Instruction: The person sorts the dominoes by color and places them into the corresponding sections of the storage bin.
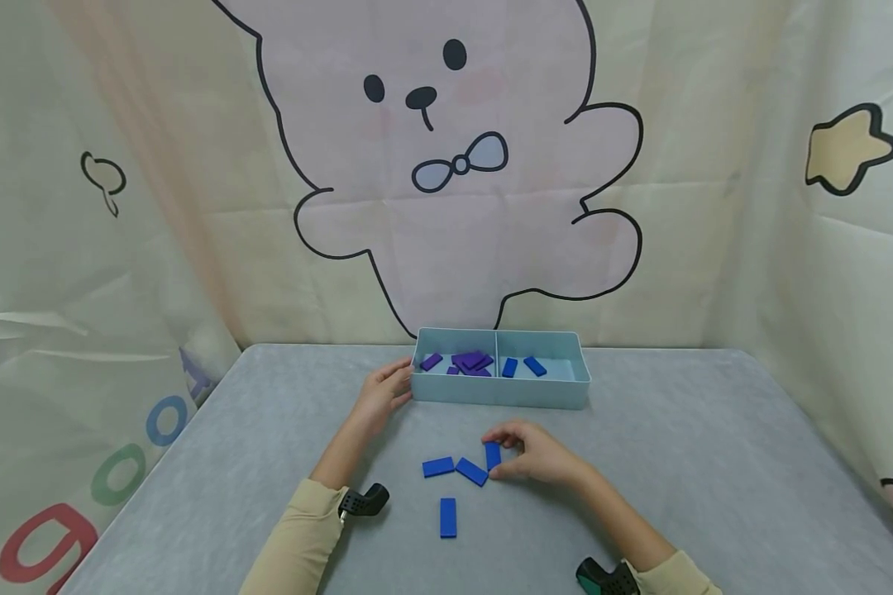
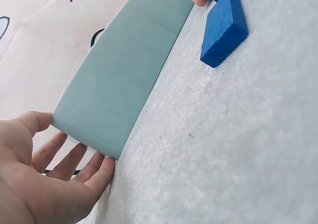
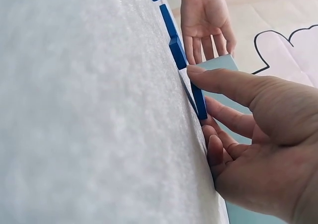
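My left hand [image 1: 378, 398] touches the left end of a pale teal two-compartment box [image 1: 500, 392]. Its fingertips [image 2: 108, 165] lie against the end wall, with the thumb at the upper edge. In front of the box, my right hand [image 1: 539, 454] pinches a flat blue block [image 1: 493, 455] between thumb and fingers; the right wrist view shows this block [image 3: 199, 102] slightly tilted close over the table. Just left of it lies a slanted blue block [image 1: 472, 471], then another blue block [image 1: 438, 467] lying nearly sideways. A separate blue block [image 1: 448, 518] lies nearer me, pointing lengthwise.
The box's left compartment holds several purple blocks [image 1: 470, 362]; its right one holds two blue blocks [image 1: 535, 366]. Grey cloth covers the table [image 1: 677, 430], and a printed curtain [image 1: 685, 248] hangs behind and at both sides. Dark wrist cameras [image 1: 366, 501] sit at both sleeves.
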The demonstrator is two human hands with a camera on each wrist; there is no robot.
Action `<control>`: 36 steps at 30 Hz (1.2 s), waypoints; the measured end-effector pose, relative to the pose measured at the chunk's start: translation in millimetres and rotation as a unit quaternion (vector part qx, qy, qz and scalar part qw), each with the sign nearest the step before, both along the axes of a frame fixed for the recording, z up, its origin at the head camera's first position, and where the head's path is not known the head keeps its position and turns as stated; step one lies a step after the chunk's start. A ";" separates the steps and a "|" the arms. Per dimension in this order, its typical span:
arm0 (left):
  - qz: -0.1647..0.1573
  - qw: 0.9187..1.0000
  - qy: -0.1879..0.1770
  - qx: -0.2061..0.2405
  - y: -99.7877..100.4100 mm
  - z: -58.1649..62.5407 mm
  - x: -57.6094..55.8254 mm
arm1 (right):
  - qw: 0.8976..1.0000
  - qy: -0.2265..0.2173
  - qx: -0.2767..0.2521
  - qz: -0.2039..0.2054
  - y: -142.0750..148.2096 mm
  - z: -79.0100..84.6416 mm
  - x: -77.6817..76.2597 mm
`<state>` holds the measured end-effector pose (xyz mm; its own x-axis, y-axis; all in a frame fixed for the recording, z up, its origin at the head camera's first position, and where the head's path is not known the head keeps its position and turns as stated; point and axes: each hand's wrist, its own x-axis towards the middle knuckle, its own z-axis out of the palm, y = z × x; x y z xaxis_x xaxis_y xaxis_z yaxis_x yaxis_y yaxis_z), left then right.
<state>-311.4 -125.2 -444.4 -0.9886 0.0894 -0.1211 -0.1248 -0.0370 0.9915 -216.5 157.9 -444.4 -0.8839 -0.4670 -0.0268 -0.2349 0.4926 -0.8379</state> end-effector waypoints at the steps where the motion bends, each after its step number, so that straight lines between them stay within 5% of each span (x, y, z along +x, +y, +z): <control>1: 0.001 1.000 -0.002 0.000 0.2 0.2 0.0 | 1.000 -0.001 0.000 -0.001 0.0 0.6 0.1; 36: -0.005 1.000 -0.003 -0.003 -0.3 0.5 -0.3 | 0.997 -0.034 -0.039 -0.058 7.2 15.4 0.1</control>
<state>-311.6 -125.5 -443.9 -0.9867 0.0996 -0.1282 -0.1318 -0.0301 0.9908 -216.4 165.1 -429.0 -0.9298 -0.3638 -0.0564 -0.1211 0.4469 -0.8864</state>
